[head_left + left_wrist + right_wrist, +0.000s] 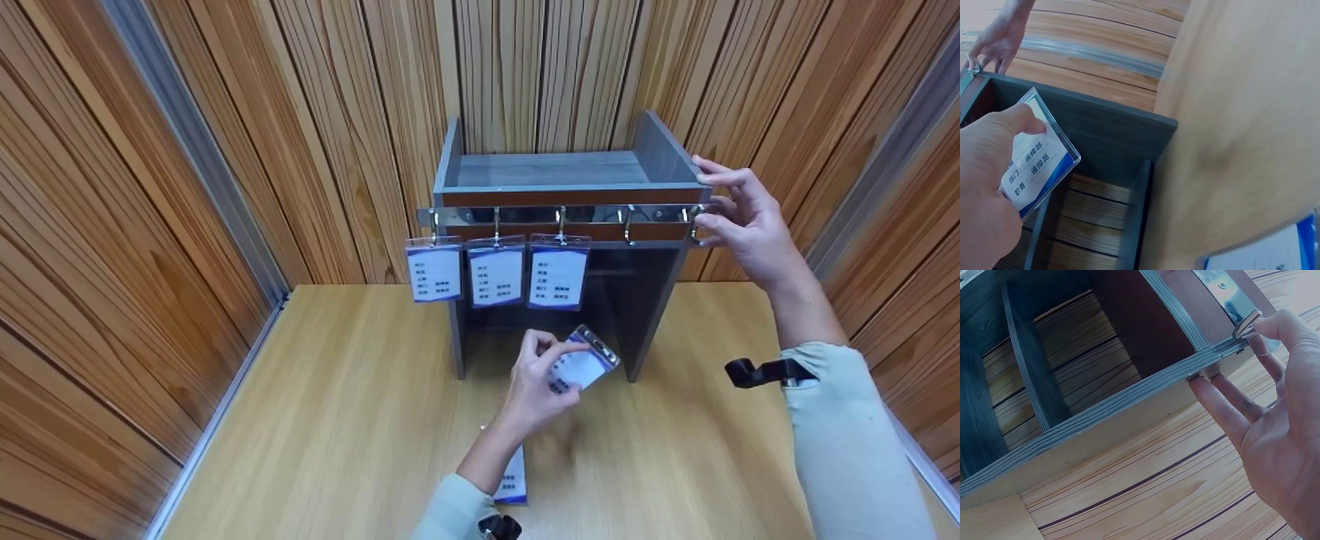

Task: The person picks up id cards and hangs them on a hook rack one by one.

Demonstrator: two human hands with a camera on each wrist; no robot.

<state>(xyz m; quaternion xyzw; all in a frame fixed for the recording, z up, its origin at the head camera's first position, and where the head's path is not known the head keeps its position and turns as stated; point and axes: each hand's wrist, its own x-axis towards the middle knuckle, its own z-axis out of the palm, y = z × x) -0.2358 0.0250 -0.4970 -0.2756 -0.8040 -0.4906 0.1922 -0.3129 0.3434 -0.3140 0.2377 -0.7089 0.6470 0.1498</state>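
Note:
My left hand [531, 384] pinches a clear-cased ID badge [583, 370], tilted in front of the shelf's lower opening. In the left wrist view the thumb lies across the printed face of this badge [1044, 160]. My right hand [750, 225] is at the right end of the metal hook rail [592, 216]. The right wrist view shows its thumb at the end hook [1246, 324], a finger behind the rail's end and other fingers touching the shelf's side. Three ID badges hang from the left hooks, the nearest to centre being this hanging badge [559, 276].
A grey wooden shelf [652, 300] stands on the wooden table [360, 420] against the plank wall [360, 135]. Another ID badge [514, 480] lies on the table, partly covered by my left forearm. The fourth hook [628, 225] carries no badge.

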